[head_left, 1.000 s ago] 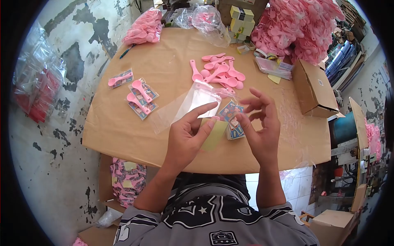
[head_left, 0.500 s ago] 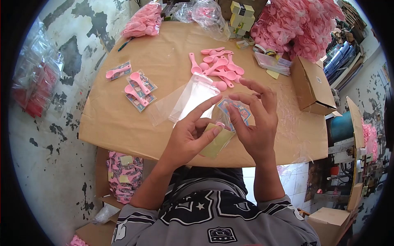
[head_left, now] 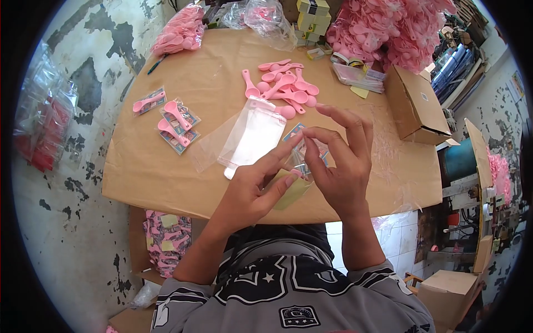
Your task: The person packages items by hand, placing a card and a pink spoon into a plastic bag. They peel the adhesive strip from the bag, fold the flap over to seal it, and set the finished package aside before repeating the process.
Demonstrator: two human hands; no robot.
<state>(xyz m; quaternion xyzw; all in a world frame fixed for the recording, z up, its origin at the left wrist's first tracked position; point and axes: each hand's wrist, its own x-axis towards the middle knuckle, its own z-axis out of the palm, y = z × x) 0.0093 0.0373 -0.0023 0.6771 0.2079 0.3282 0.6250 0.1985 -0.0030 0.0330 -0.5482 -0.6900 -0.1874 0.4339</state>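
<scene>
My left hand (head_left: 252,188) is closed, its thumb pressing a pale yellow paper slip (head_left: 294,194). Just beyond that thumb shows the end of a pink measuring spoon (head_left: 297,173), by a clear plastic bag (head_left: 302,167). Behind my fingers lies a blue printed card (head_left: 293,132), partly hidden. My right hand (head_left: 344,172) has thumb and index finger brought together at the left index fingertip; what they pinch is too small to make out. Its other fingers are raised. Past both hands are a stack of clear bags (head_left: 252,136) and a pile of pink spoons (head_left: 284,83).
Packed spoons with cards (head_left: 177,125) lie at the left of the paper-covered table (head_left: 150,177). Large bags of pink spoons (head_left: 383,33) and an open carton (head_left: 416,105) stand at the right. Yellow boxes (head_left: 313,19) are stacked at the back.
My right thumb and index finger have closed together and now meet the left index fingertip. The left hand keeps its hold on the yellow slip. The whole view has shifted slightly.
</scene>
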